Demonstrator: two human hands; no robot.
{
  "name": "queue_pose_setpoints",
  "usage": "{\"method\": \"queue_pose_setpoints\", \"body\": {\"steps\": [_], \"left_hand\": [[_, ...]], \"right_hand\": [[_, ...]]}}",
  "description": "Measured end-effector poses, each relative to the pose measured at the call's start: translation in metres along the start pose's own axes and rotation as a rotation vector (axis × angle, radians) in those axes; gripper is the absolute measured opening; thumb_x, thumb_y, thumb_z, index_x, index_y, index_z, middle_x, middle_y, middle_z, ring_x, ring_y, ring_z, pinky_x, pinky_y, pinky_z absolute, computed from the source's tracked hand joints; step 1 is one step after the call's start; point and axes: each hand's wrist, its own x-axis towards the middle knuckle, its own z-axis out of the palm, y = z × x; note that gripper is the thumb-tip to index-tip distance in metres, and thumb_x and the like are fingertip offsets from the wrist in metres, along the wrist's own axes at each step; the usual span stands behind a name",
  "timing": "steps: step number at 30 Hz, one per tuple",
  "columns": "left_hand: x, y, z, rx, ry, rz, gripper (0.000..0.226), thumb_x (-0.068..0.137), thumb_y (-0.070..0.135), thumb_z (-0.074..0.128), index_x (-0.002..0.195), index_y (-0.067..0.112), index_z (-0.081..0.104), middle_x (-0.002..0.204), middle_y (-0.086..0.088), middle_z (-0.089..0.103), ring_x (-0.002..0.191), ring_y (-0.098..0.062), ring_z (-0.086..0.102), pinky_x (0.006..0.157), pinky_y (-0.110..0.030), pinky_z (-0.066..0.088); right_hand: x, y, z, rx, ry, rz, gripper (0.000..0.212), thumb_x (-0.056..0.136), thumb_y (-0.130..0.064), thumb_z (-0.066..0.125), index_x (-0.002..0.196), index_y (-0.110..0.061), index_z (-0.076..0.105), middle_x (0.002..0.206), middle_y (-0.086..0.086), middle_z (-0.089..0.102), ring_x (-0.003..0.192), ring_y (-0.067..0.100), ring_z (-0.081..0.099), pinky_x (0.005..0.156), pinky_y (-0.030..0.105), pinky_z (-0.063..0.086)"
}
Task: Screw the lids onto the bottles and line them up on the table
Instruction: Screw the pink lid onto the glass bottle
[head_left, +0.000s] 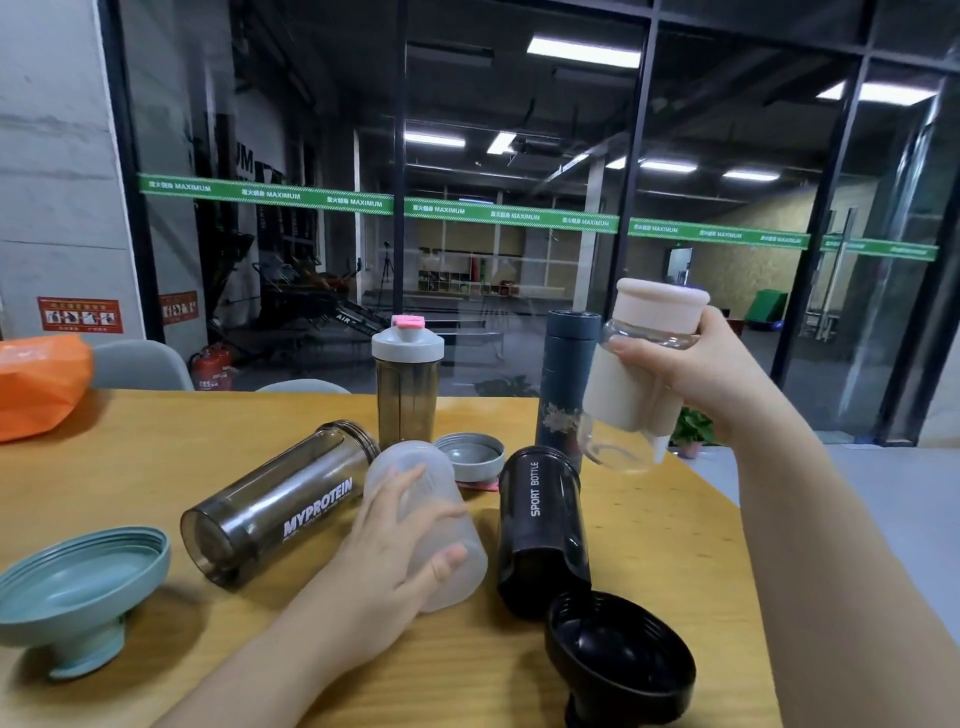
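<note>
Gripping a glass bottle (636, 395) (cream-sleeved), right hand (696, 369) aloft.

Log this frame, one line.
right hand: holds capped glass bottle aloft | left hand: grips frosted bottle lying on table

Table (130, 467) — yellow-tan wood grain; at its far left edge an orange bag (39, 384), at the near left a pale teal lid (83, 577). Smoky grey bottle (280, 504) with white MYPROTEIN lettering, frosted white bottle (431, 519), black bottle (540, 525) lettered SPORT BOTTLE in white, black lid (618, 654). Far edge — smoke-grey shaker (408, 384) with grey lid and pink cap, dark navy flask (563, 374) with floral print; clear glass bottle (639, 374) with cream sleeve and pale pink lid.
</note>
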Motion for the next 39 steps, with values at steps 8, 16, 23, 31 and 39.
{"method": "queue_pose_setpoints", "body": {"steps": [8, 16, 23, 31, 39], "left_hand": [[0.000, 0.001, -0.002, -0.062, 0.087, -0.059, 0.068, 0.053, 0.090, 0.034, 0.097, 0.040, 0.043, 0.137, 0.027, 0.014, 0.131, 0.007, 0.006, 0.099, -0.024, 0.019], [0.000, 0.005, 0.000, -0.065, 0.101, -0.043, 0.041, 0.060, 0.075, 0.047, 0.099, 0.066, 0.042, 0.133, 0.027, 0.013, 0.126, 0.008, 0.008, 0.104, -0.022, 0.018], [-0.001, 0.005, -0.001, -0.060, 0.087, -0.051, 0.052, 0.049, 0.079, 0.049, 0.099, 0.063, 0.047, 0.138, 0.028, 0.009, 0.128, 0.009, 0.002, 0.113, -0.028, 0.011], [0.000, 0.003, 0.003, -0.090, 0.140, -0.027, 0.032, 0.066, 0.049, 0.076, 0.089, 0.053, 0.054, 0.136, 0.025, 0.014, 0.127, 0.006, 0.010, 0.107, -0.023, 0.015], [-0.001, 0.000, 0.004, -0.115, 0.154, -0.016, 0.035, 0.056, 0.058, 0.071, 0.087, 0.058, 0.056, 0.134, 0.027, 0.016, 0.120, 0.013, 0.011, 0.108, -0.038, 0.036]], "right_hand": [[0.008, 0.031, -0.006, -0.089, -0.037, 0.066, 0.053, 0.069, -0.022, 0.083, 0.114, -0.030, 0.057, 0.098, -0.001, 0.065, 0.089, 0.017, 0.061, 0.062, 0.030, 0.050], [0.010, 0.059, 0.007, -0.108, -0.062, 0.159, 0.061, 0.069, -0.024, 0.083, 0.123, -0.025, 0.055, 0.106, 0.005, 0.063, 0.099, 0.026, 0.059, 0.075, 0.041, 0.054], [0.010, 0.074, 0.014, -0.123, -0.060, 0.187, 0.064, 0.068, -0.022, 0.084, 0.123, -0.026, 0.054, 0.106, 0.003, 0.062, 0.098, 0.024, 0.058, 0.079, 0.041, 0.052], [0.012, 0.082, 0.019, -0.155, -0.126, 0.236, 0.071, 0.064, -0.028, 0.086, 0.126, -0.031, 0.052, 0.110, 0.001, 0.062, 0.102, 0.024, 0.057, 0.087, 0.049, 0.053], [0.009, 0.084, 0.018, -0.081, -0.149, 0.237, 0.068, 0.065, -0.022, 0.087, 0.123, -0.037, 0.055, 0.112, 0.002, 0.064, 0.104, 0.025, 0.059, 0.086, 0.045, 0.054]]}}
